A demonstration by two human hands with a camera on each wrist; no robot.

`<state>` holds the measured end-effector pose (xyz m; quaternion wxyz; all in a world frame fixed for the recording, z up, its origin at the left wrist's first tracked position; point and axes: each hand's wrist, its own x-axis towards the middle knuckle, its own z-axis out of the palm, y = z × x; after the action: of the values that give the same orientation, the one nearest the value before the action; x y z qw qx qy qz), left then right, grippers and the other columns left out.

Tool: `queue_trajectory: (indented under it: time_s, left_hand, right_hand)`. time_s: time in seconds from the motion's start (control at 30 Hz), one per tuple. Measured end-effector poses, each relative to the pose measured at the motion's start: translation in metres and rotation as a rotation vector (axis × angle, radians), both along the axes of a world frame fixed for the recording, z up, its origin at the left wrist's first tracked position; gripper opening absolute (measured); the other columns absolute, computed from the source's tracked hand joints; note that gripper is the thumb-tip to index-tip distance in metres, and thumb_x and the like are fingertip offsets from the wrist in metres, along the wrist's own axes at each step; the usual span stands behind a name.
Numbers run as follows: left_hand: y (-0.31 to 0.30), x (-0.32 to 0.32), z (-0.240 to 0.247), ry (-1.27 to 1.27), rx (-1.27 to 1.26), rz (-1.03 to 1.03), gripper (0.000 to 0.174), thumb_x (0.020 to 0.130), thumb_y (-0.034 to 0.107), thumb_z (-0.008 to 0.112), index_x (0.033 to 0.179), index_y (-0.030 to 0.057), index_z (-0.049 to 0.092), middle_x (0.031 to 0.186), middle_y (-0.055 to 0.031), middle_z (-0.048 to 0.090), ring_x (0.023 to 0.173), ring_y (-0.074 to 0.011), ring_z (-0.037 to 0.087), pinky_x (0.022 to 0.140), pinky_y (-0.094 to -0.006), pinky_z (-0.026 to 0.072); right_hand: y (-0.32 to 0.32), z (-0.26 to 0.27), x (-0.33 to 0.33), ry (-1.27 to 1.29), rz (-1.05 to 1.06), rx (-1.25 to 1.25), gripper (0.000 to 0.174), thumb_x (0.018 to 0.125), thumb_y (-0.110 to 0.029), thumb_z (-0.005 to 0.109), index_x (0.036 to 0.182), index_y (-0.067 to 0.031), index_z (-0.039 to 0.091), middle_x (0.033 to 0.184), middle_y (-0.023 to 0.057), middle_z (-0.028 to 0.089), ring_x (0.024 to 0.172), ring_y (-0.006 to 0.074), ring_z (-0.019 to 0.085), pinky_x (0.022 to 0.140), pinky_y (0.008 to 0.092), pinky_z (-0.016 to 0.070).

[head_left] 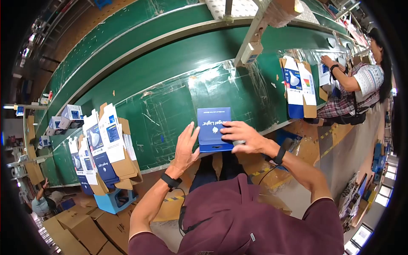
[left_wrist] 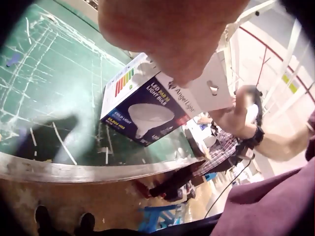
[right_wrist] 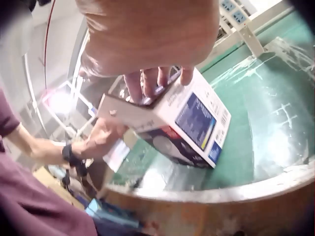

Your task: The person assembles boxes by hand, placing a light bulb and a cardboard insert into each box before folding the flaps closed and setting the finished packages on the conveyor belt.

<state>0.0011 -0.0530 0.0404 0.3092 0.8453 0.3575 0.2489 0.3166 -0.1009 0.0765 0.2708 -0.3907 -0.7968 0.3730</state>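
Note:
A printed light bulb box (head_left: pixel 214 125) stands on the green table in front of me, its blue "Angel Light" panel facing up in the head view. In the left wrist view, its side (left_wrist: pixel 147 110) shows a bulb picture. A tab with a hanger hole (left_wrist: pixel 213 88) stands up at the box's near side. My left hand (head_left: pixel 185 144) lies along the left side of the box with fingers extended. My right hand (head_left: pixel 247 137) reaches over from the right, its fingers touching the blue panel. In the right wrist view, those fingers (right_wrist: pixel 150 81) dip at the top edge behind the tab.
Flattened bulb cartons (head_left: pixel 104 144) are stacked at the table's left edge, above a blue stool (head_left: pixel 112 202). More flat cartons (head_left: pixel 297 87) stand at the right, near another person (head_left: pixel 361 80). A metal post with a socket box (head_left: pixel 250 53) rises behind the work spot.

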Motion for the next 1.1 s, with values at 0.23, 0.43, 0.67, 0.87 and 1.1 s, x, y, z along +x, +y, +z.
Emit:
queue_trajectory:
  time_s: [0.23, 0.43, 0.67, 0.87, 1.1]
  left_hand:
    - [-0.004, 0.006, 0.047, -0.151, -0.411, -0.027, 0.061, 0.078, -0.004, 0.056, 0.138, -0.0024, 0.063, 0.123, -0.0171, 0.068, 0.118, -0.0309, 0.060, 0.108, -0.0399, 0.0441]
    - [0.003, 0.015, 0.046, -0.556, -1.054, 0.202, 0.049, 0.099, 0.006, 0.065, 0.146, -0.0035, 0.059, 0.119, -0.0039, 0.070, 0.107, -0.0115, 0.064, 0.101, -0.0271, 0.0476]
    - [0.007, 0.003, 0.010, -0.070, 0.158, 0.094, 0.039, 0.082, 0.003, 0.080, 0.121, 0.0112, 0.075, 0.112, -0.0084, 0.073, 0.101, -0.0291, 0.069, 0.090, -0.0383, 0.0557]
    - [0.002, -0.002, -0.003, -0.067, 0.355, -0.043, 0.043, 0.079, -0.003, 0.072, 0.120, 0.0081, 0.071, 0.125, -0.0126, 0.068, 0.112, -0.0329, 0.064, 0.095, -0.0440, 0.0534]
    - [0.004, -0.011, 0.018, 0.131, 0.368, -0.176, 0.051, 0.075, 0.012, 0.082, 0.125, 0.0076, 0.069, 0.149, -0.0185, 0.058, 0.134, -0.0411, 0.056, 0.104, -0.0499, 0.0508]
  right_hand:
    - [0.020, 0.010, -0.007, -0.166, -0.187, 0.004, 0.065, 0.090, -0.047, 0.079, 0.142, -0.0103, 0.064, 0.153, 0.0145, 0.054, 0.151, 0.0421, 0.035, 0.122, 0.0528, 0.0329]
    - [0.024, 0.008, -0.025, -0.296, -0.120, 0.154, 0.059, 0.092, -0.038, 0.078, 0.144, -0.0156, 0.061, 0.155, 0.0147, 0.052, 0.149, 0.0429, 0.038, 0.121, 0.0556, 0.0339]
    - [0.013, -0.015, -0.024, -0.083, -0.145, 0.193, 0.034, 0.087, -0.015, 0.081, 0.121, -0.0116, 0.075, 0.134, 0.0051, 0.071, 0.136, 0.0299, 0.059, 0.114, 0.0537, 0.0433]
    - [0.009, -0.032, -0.025, -0.177, -0.144, 0.327, 0.026, 0.091, -0.022, 0.079, 0.116, -0.0132, 0.077, 0.132, 0.0019, 0.073, 0.138, 0.0240, 0.059, 0.118, 0.0568, 0.0369]
    - [-0.009, 0.003, 0.005, -0.341, 0.010, 0.034, 0.055, 0.101, -0.024, 0.055, 0.155, -0.0134, 0.050, 0.168, 0.0067, 0.038, 0.160, 0.0363, 0.019, 0.127, 0.0614, 0.0143]
